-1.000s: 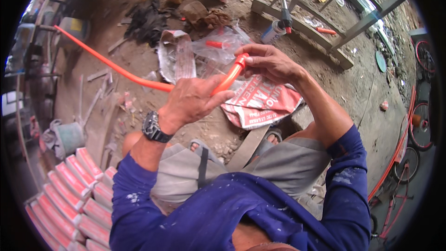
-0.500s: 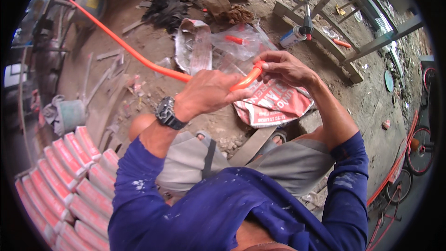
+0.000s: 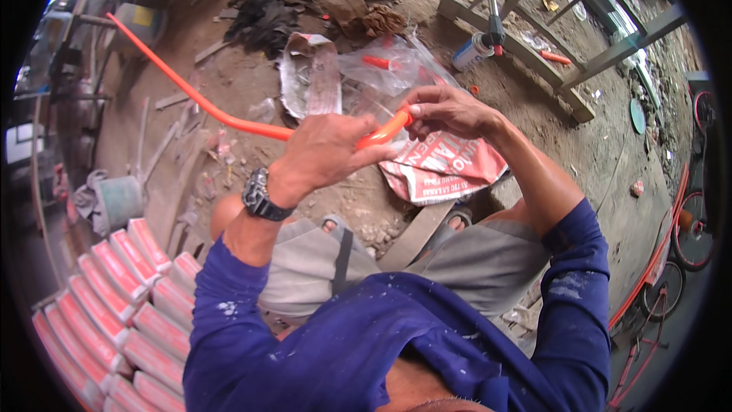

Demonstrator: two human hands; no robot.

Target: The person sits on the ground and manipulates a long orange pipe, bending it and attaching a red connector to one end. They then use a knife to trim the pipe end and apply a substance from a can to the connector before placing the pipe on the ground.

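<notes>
A long, bright orange plastic pipe (image 3: 202, 97) runs from the upper left to my two hands, with a bend near its close end. My left hand (image 3: 324, 145), a black watch on its wrist, wraps round the pipe just before the bend. At the pipe's short end, my right hand (image 3: 446, 111) pinches the tip between thumb and fingers. A small orange piece (image 3: 474, 90) shows just beyond the right hand's knuckles; whether it rests on the ground I cannot tell. Beneath the hands lies a red and white sack (image 3: 442, 172).
A blowtorch on a gas canister (image 3: 474, 53) stands beside a wooden frame (image 3: 526, 57) at the far right. Clear plastic with orange pieces (image 3: 379, 62) lies ahead. Stacked red and white packages (image 3: 107, 286) sit at the near left; bicycle wheels (image 3: 692, 233) are at right.
Both hands and the pipe have shifted slightly left in the picture. The small orange piece now shows beyond my right hand, where I did not see it before.
</notes>
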